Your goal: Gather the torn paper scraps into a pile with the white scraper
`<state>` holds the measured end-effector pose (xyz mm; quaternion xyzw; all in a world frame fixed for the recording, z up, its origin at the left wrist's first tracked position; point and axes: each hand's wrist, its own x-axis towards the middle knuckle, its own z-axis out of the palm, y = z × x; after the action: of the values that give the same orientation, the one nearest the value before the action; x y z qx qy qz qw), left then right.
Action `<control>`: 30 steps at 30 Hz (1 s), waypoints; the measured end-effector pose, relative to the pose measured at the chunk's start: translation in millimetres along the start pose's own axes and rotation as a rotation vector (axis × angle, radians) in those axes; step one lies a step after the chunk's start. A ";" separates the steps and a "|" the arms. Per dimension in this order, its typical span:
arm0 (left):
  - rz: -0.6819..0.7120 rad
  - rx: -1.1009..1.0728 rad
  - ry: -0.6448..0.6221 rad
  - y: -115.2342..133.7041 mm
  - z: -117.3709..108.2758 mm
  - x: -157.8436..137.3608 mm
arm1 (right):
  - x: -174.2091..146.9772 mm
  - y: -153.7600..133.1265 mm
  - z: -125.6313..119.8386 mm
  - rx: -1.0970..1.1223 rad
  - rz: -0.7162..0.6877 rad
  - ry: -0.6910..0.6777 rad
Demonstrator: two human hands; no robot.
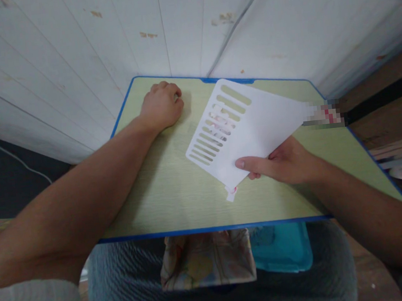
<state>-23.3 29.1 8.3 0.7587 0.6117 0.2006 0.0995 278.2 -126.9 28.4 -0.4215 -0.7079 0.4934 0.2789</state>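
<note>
My right hand point(284, 161) grips the near edge of a white slotted sheet point(258, 120), with the thumb on top and the other fingers underneath. The sheet is tilted over the table, and a row of rounded slots of differing width runs along its left side. A pinkish printed picture shows through the middle slots; what it belongs to is hidden. Below the sheet's near corner a small white scrap with a red mark point(230, 195) peeks out. My left hand point(163, 104) rests on the far left of the table, its fingers curled in; whatever they hold is hidden.
A pale green table point(177, 201) with a blue rim stands against a white panelled wall point(181, 28). Below its front edge are a patterned fabric container point(209, 264) and a turquoise plastic tray point(301, 250). At right stands a wooden shelf point(391, 87). A pixelated patch covers the sheet's right end.
</note>
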 end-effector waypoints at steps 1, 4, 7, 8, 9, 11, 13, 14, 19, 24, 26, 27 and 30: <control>0.004 0.003 -0.007 -0.2 -0.1 0.4 | -0.4 -0.6 0.0 0.009 -0.004 -0.006; 0.012 0.002 0.004 -2.7 1.5 2.3 | -0.2 -3.2 -3.8 0.004 -0.011 -0.037; 0.017 0.020 0.039 -6.3 4.6 3.4 | 1.8 -5.5 -11.4 -0.020 -0.004 -0.060; 0.020 0.037 0.051 -7.3 5.5 3.5 | 2.7 -5.9 -14.2 -0.019 -0.003 -0.053; 0.023 0.056 0.059 -8.1 6.2 3.5 | 3.5 -6.1 -17.2 -0.013 -0.007 -0.038; 0.031 0.079 0.070 -9.1 6.8 3.0 | 5.1 -6.2 -24.1 -0.014 -0.014 -0.021; 0.044 0.076 0.071 -9.7 6.4 2.5 | 6.3 -6.6 -32.5 -0.047 -0.014 -0.050; 0.050 0.066 0.069 -10.0 6.1 2.3 | 6.8 -7.1 -37.1 -0.070 -0.011 -0.080; 0.043 -0.014 0.057 -11.3 5.3 3.7 | 7.9 -9.8 -54.0 -0.084 0.035 -0.320; 0.031 0.049 0.055 -9.6 5.1 3.5 | 8.4 -8.5 -46.1 0.052 0.144 -0.566; 0.028 0.050 0.048 -9.0 4.5 2.9 | 8.6 -7.6 -41.3 0.082 0.160 -0.663; 0.029 0.047 0.045 -9.0 4.4 2.9 | 8.5 -7.5 -39.9 0.090 0.162 -0.697; 0.041 0.070 0.049 -10.9 5.2 4.2 | 7.6 -9.0 -40.1 0.106 0.164 -0.735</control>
<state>-30.0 36.2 0.1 0.7689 0.6049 0.1997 0.0539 304.1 -103.1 51.0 -0.2565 -0.6981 0.6684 -0.0127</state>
